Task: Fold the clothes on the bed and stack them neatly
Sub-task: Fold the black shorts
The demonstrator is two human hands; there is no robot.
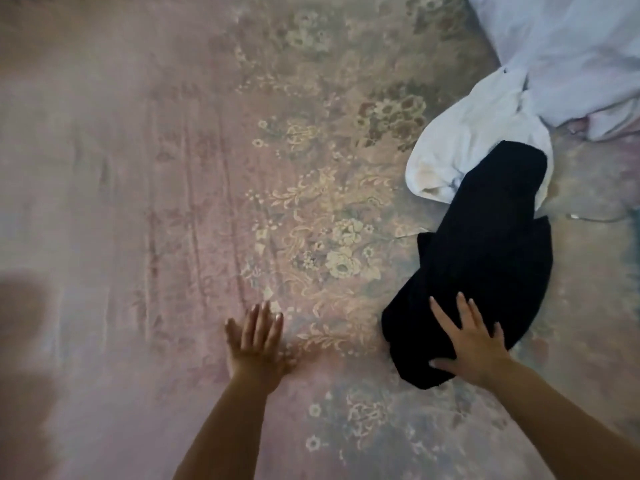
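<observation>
A black garment (pixel 485 244) lies bundled on the right side of the bed. My right hand (pixel 467 341) rests flat on its near end with the fingers spread. Its far end overlaps a crumpled white garment (pixel 467 133). My left hand (pixel 256 337) lies flat on the floral pink bedsheet (pixel 173 202), fingers straight and together, well left of the black garment and holding nothing.
A pale bluish-white cloth (pixel 571 53) is heaped at the top right corner, touching the white garment. A thin cable (pixel 588 218) lies on the sheet right of the black garment. A dark shadow (pixel 24 306) falls on the left edge.
</observation>
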